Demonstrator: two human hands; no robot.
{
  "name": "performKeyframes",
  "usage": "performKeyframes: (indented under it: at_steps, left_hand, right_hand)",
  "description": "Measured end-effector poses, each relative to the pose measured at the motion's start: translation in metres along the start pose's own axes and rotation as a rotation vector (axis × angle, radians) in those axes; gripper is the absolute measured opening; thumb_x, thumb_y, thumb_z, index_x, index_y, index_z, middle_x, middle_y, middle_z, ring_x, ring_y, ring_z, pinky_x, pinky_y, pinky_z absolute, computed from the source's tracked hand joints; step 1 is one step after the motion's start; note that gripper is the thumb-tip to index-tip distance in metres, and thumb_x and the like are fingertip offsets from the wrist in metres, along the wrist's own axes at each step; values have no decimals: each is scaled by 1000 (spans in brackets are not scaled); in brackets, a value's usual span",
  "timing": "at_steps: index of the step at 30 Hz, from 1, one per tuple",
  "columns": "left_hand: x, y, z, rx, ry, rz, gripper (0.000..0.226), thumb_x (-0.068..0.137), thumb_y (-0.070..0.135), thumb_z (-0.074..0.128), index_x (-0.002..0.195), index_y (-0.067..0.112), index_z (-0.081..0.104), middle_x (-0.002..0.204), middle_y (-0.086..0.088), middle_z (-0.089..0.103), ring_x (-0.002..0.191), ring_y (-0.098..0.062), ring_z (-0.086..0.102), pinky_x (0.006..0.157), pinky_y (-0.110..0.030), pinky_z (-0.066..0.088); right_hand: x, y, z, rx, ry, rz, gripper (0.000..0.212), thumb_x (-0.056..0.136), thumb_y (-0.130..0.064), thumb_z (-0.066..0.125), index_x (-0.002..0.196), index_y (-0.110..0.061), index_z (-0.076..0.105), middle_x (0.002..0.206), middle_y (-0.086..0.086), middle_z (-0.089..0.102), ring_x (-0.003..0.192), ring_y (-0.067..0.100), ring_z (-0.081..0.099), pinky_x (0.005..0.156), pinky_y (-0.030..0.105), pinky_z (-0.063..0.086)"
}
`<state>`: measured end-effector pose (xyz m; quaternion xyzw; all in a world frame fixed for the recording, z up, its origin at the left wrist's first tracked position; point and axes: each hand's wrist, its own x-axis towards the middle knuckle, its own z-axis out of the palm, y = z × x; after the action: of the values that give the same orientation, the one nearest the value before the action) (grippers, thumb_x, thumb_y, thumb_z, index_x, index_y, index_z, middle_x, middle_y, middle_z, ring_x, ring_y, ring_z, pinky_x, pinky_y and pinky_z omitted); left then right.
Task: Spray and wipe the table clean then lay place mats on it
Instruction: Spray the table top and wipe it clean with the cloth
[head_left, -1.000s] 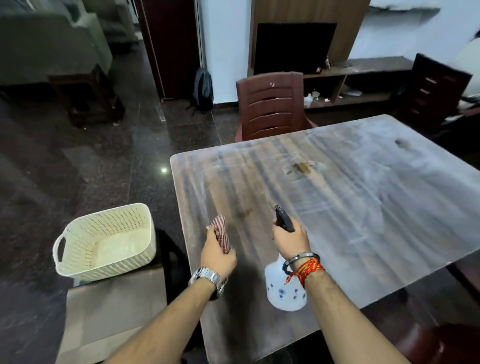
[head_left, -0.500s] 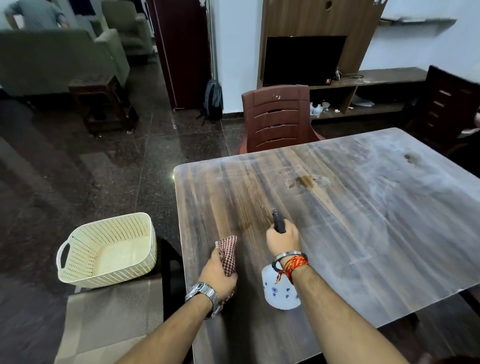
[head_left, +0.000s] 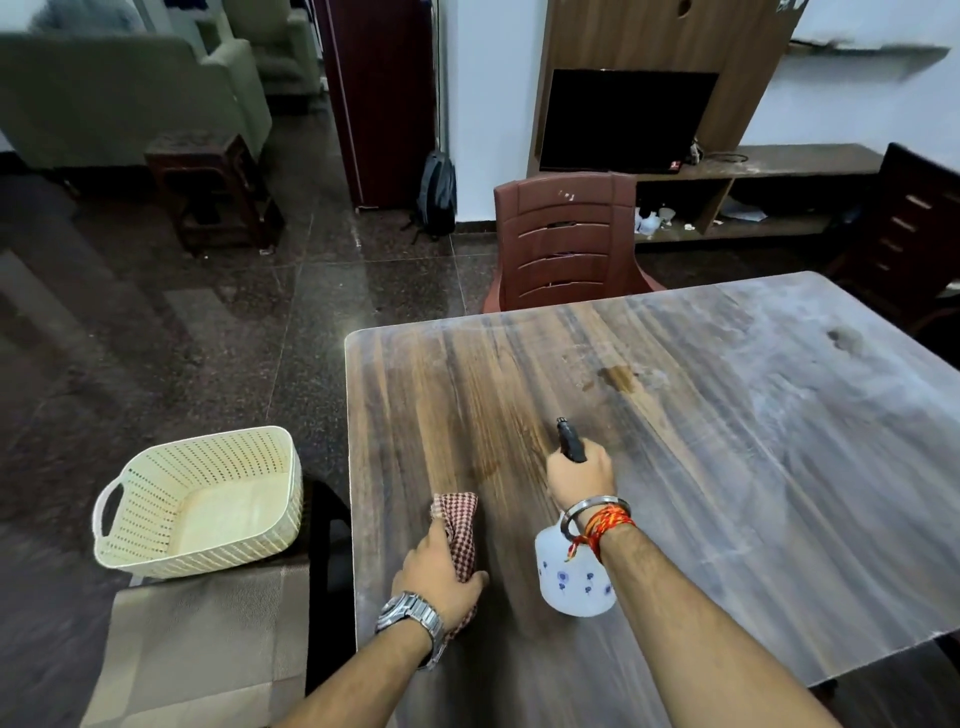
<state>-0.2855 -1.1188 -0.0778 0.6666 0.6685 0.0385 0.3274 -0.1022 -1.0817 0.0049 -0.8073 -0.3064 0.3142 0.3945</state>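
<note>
On the wood-grain table (head_left: 727, 467), hazed white toward its far right with a brown stain (head_left: 618, 375) mid-surface, the left hand (head_left: 439, 574) presses a bunched checked cloth (head_left: 460, 525) near the left edge; the right hand (head_left: 579, 475) is closed around the black head of a white spray bottle (head_left: 571, 577); beside the table sits a cream basket (head_left: 208, 499) on grey mats (head_left: 208, 634); a maroon chair (head_left: 566, 244) stands at the far side on dark polished floor.

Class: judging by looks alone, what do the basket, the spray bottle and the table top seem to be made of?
Basket: likely moulded plastic, cream, with regular perforations. Spray bottle: probably translucent white plastic, printed blue flowers. Table top: wood-grain, perhaps laminate, with a hazy sheen.
</note>
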Motion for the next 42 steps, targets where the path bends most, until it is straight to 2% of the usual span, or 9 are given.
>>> performKeyframes:
  at_steps: [4,7,11,17,22,25,28,32,42]
  left_hand:
    - [2,7,4,-69,3,-71,73,76,39,70,136,17,36,127,-5,57,114,-25,57,94,-34,49]
    - [-4,17,5,-220,-12,-99,43,75,14,64,116,19,53,104,3,65,87,-13,61,76,-21,49]
    - [-11,47,-1,-360,256,-60,27,75,14,63,95,27,50,81,10,63,73,-8,60,65,-23,48]
    - [27,77,-24,-533,283,122,39,78,25,76,114,30,62,95,18,66,84,6,62,75,-15,51]
    - [48,44,-2,-37,213,-293,96,78,66,58,150,14,21,152,-13,30,135,-36,34,109,-45,33]
    - [46,49,22,219,245,55,79,90,56,42,153,19,13,161,-4,12,146,-27,15,118,-43,17]
    - [54,58,43,408,54,234,67,96,53,28,154,29,5,162,7,-3,148,-15,-6,119,-40,-6]
    - [79,46,54,420,96,89,69,90,60,3,154,33,1,162,9,-7,148,-13,-10,118,-42,-9]
    - [219,6,-24,304,201,-233,70,90,67,27,150,45,0,160,-1,-21,145,-32,-21,117,-47,-12]
  right_hand:
    - [12,1,-1,-33,-55,37,14,86,-11,52,92,-3,62,86,11,57,75,29,48,69,29,34]
    - [21,9,-6,23,-77,46,12,91,-12,51,90,-5,61,85,11,58,65,22,48,65,29,34]
    - [25,18,-13,52,-101,54,14,87,-18,51,84,-10,62,80,11,61,68,28,55,71,35,49]
    - [33,24,-27,126,-164,70,11,80,-17,54,87,-18,62,84,6,62,79,29,61,81,51,57]
    - [44,25,-38,91,-179,23,7,75,-20,55,80,-22,59,79,5,62,80,33,63,79,51,57]
    - [52,30,-37,45,-231,-23,5,79,-19,56,82,-23,57,78,5,60,77,32,63,78,53,58]
    - [56,30,-34,50,-265,-26,6,79,-19,55,82,-24,58,78,4,60,75,29,62,77,55,58]
    - [64,19,-21,48,-295,-59,6,82,-16,56,81,-22,57,77,5,61,72,29,63,76,53,59]
    - [99,-13,52,77,-310,-63,9,81,-19,58,89,-23,62,83,3,64,78,22,63,76,50,60]
